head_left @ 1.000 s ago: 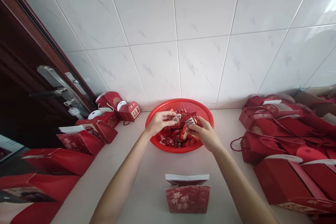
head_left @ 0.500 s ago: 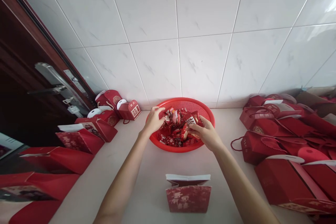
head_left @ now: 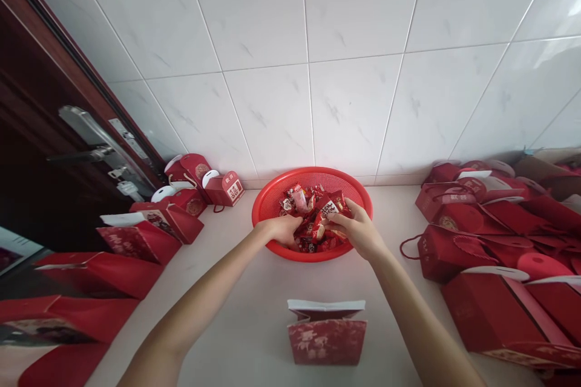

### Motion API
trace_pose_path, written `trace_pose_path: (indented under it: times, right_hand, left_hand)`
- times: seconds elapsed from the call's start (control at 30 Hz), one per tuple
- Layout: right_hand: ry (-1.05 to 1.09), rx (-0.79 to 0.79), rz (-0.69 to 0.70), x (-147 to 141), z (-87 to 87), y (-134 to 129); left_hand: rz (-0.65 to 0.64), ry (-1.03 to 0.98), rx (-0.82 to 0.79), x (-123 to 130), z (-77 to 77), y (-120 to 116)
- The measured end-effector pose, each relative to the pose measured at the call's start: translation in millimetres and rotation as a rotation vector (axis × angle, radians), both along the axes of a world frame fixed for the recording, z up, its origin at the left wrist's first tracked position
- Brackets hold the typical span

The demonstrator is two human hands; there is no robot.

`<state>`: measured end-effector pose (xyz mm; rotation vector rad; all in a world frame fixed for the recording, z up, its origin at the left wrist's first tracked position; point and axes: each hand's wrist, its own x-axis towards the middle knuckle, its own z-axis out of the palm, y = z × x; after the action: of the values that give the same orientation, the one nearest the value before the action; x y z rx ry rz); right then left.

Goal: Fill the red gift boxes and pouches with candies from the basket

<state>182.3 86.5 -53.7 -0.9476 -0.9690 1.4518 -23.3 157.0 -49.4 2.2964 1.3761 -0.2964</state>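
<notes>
A red plastic basket (head_left: 313, 257) with mesh sides holds a heap of wrapped candies (head_left: 300, 199), mostly red. My left hand (head_left: 284, 230) reaches into its left side, fingertips sunk among the candies; whether they grip one is hidden. At the basket's right side, my right hand (head_left: 356, 230) pinches a red candy packet (head_left: 332, 208) with dark lettering on a white patch. Closer to me stands a small red paper gift box (head_left: 327, 341), its top open, patterned front towards me.
Red gift boxes (head_left: 122, 242) line the left edge of the white tabletop (head_left: 218, 302). More red boxes (head_left: 481, 248) crowd the right side. A tiled wall (head_left: 263, 115) rises behind the basket, and a dark door with a metal handle (head_left: 97, 154) stands at left.
My left hand has moved down and right, from over the basket's left rim into the candies. My right hand stays nearly still with its packet.
</notes>
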Motion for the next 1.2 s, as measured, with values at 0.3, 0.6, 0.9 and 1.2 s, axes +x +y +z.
trace_pose_path:
  times: [0.3, 0.6, 0.9, 1.2]
  right_hand:
    - [0.046, 0.050, 0.016, -1.2, 1.0, -0.6]
    - [0.054, 0.066, 0.023, -0.6, 0.5, -0.1]
    - [0.046, 0.025, 0.010, -0.7, 1.3, -1.7]
    - [0.034, 0.035, 0.006, -1.5, 3.0, -1.4]
  left_hand:
    - [-0.024, -0.182, 0.146, 1.3, 8.6, -1.7]
    - [0.202, -0.405, 0.421, 1.7, 4.8, 5.3]
    - [0.376, -0.391, 0.618, -5.3, 0.9, 8.3]
    - [-0.001, -0.299, 0.315, 0.9, 3.7, 0.3]
